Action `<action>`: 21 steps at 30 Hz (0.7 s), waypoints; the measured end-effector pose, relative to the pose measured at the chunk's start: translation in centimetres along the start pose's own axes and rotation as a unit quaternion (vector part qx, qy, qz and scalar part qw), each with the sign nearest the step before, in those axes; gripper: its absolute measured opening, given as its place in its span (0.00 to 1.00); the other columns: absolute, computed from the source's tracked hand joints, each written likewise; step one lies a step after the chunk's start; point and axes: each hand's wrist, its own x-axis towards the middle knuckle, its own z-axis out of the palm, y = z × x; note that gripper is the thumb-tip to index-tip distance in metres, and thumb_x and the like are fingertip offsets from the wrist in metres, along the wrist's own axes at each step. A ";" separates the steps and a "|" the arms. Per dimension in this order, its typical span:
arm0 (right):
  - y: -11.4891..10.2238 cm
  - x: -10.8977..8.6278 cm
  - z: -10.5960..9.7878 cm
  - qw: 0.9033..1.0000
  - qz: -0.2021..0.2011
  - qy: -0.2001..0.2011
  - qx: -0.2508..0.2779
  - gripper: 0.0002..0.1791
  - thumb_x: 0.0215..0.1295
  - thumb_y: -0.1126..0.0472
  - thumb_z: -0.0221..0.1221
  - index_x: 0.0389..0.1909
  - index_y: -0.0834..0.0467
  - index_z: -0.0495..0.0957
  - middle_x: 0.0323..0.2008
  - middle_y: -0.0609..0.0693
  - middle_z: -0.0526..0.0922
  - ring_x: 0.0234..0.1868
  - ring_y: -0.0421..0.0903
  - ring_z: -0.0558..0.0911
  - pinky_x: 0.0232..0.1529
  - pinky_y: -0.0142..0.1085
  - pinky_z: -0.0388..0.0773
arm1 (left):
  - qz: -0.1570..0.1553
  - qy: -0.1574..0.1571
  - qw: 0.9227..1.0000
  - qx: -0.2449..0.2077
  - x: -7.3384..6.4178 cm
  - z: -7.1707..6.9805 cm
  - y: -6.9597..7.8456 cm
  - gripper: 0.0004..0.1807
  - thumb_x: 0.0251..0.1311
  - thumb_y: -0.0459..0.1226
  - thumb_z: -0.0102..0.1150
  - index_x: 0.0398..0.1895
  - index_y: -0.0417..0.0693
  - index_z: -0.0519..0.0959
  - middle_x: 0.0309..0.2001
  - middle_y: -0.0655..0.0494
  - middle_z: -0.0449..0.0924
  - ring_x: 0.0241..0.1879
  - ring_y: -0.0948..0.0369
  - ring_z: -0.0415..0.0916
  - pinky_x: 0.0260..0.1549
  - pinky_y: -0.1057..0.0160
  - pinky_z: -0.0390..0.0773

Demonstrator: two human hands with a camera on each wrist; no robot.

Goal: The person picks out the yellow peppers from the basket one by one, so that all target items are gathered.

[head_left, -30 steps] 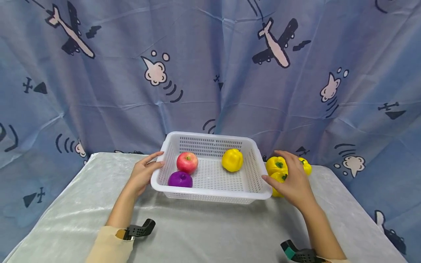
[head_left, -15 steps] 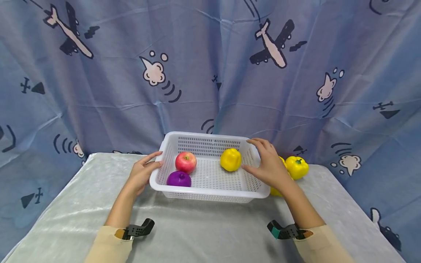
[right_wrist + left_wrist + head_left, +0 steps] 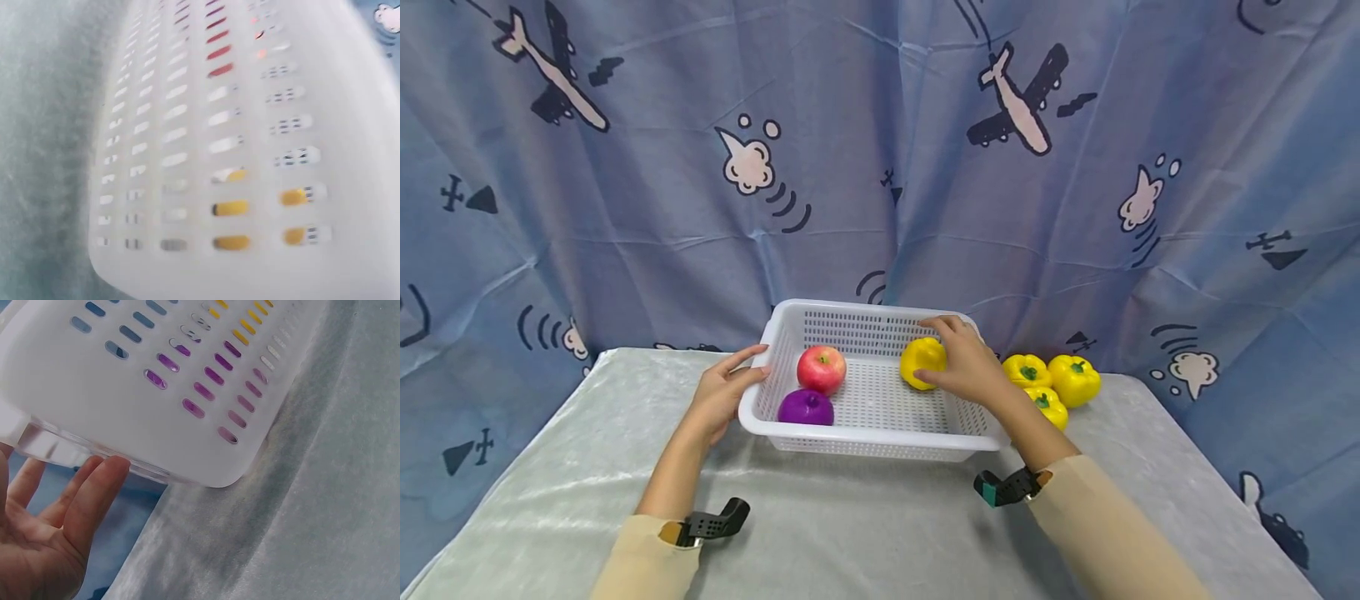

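Observation:
A white plastic basket (image 3: pixel 880 437) holds a red apple (image 3: pixel 822 370), a purple round fruit or vegetable (image 3: pixel 806 407) with a short stem, and a yellow bell pepper (image 3: pixel 921 364). At the basket's left end, my left hand (image 3: pixel 718 396) touches the rim with extended fingers; the left wrist view shows fingertips (image 3: pixel 115 469) against the rim's edge. My right hand (image 3: pixel 966 362) reaches inside over the right end, thumb and fingers spread around the yellow bell pepper and partly covering it. In the right wrist view the hand is hidden; the slotted basket wall (image 3: pixel 187 144) fills the picture.
Several yellow bell peppers (image 3: pixel 1075 381) stand grouped on the table just right of the basket. A pale cloth (image 3: pixel 865 525) covers the table. Behind it hangs a blue curtain (image 3: pixel 820 167) with airplane prints.
My right hand has moved left from the peppers outside, across the basket's right rim, to the yellow bell pepper inside. My left hand has stayed at the left rim.

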 end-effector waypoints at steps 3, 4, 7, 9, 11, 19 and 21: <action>0.4 0.5 0.8 1.000 0.013 -0.011 0.011 0.42 0.56 0.49 0.74 0.71 0.51 0.68 0.71 0.59 0.68 0.67 0.61 0.72 0.62 0.63 0.75 | 0.000 0.000 1.000 0.001 0.0 0.1 0.0 0.32 0.69 0.42 0.60 0.75 0.54 0.66 0.71 0.39 0.71 0.50 0.61 0.81 0.42 0.60 0.86; 0.6 0.7 1.0 1.000 0.017 -0.015 0.014 0.42 0.56 0.49 0.74 0.71 0.52 0.68 0.71 0.59 0.68 0.68 0.61 0.71 0.63 0.62 0.74 | 0.000 0.000 1.000 0.000 0.0 0.1 -0.1 0.32 0.69 0.42 0.60 0.75 0.54 0.66 0.71 0.39 0.71 0.51 0.60 0.81 0.42 0.60 0.86; 1.0 1.0 1.6 0.999 0.023 -0.024 0.024 0.42 0.57 0.49 0.73 0.71 0.54 0.68 0.71 0.60 0.67 0.69 0.62 0.69 0.66 0.61 0.72 | 0.000 -0.002 1.000 -0.002 0.1 0.2 -0.1 0.32 0.69 0.42 0.60 0.75 0.54 0.66 0.70 0.39 0.71 0.50 0.60 0.81 0.42 0.61 0.86; 1.2 1.3 2.0 0.999 0.027 -0.030 0.026 0.42 0.57 0.49 0.73 0.71 0.54 0.69 0.72 0.60 0.67 0.70 0.62 0.68 0.67 0.61 0.71 | 0.000 -0.002 1.000 -0.004 0.2 0.2 -0.1 0.32 0.69 0.42 0.61 0.75 0.54 0.66 0.70 0.38 0.71 0.50 0.61 0.81 0.42 0.61 0.85; 1.3 1.5 2.3 0.999 0.030 -0.036 0.027 0.42 0.58 0.49 0.73 0.71 0.54 0.68 0.73 0.60 0.66 0.71 0.62 0.67 0.68 0.61 0.70 | 0.001 -0.001 1.000 -0.005 0.2 0.2 -0.2 0.32 0.69 0.41 0.60 0.75 0.53 0.66 0.70 0.37 0.71 0.49 0.62 0.81 0.42 0.61 0.86; 1.2 2.0 3.0 0.997 0.031 -0.059 0.042 0.42 0.58 0.53 0.72 0.73 0.56 0.67 0.73 0.62 0.66 0.70 0.63 0.70 0.71 0.60 0.67 | 0.004 0.001 1.000 -0.004 0.3 0.0 -0.2 0.32 0.69 0.42 0.61 0.75 0.52 0.67 0.70 0.37 0.71 0.48 0.62 0.81 0.42 0.61 0.85; 1.2 2.1 3.2 0.996 0.025 -0.059 0.054 0.41 0.59 0.54 0.72 0.72 0.58 0.67 0.72 0.62 0.68 0.70 0.62 0.70 0.72 0.58 0.67 | 0.003 0.001 1.000 -0.004 0.2 0.0 -0.2 0.32 0.69 0.42 0.61 0.75 0.53 0.67 0.70 0.37 0.71 0.49 0.61 0.81 0.43 0.60 0.86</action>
